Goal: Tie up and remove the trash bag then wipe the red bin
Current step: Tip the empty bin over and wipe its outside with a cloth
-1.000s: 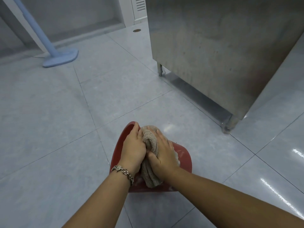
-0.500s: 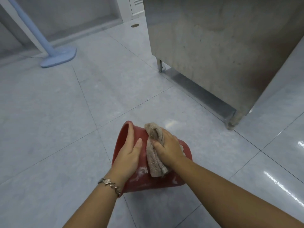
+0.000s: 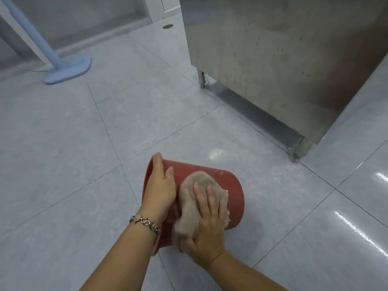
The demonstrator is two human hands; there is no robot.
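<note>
The right hand [image 3: 207, 223] lies flat, fingers spread and straight, pressing a beige cloth [image 3: 197, 198] against the side wall of the red bin [image 3: 228, 185]; half a second ago it clutched that cloth bunched near the rim, so it has since opened and slid the rag onto the outer wall. The left hand [image 3: 160, 185] rests on the bin near its rim, fingers extended, steadying it. This suggests the bag is already gone and the wiping has passed to the outside of the bin. The bin lies tipped on its side on the grey tiled floor [image 3: 63, 154], its matte red plastic looking clean where it shows, near a steel cabinet [image 3: 283, 59].
</note>
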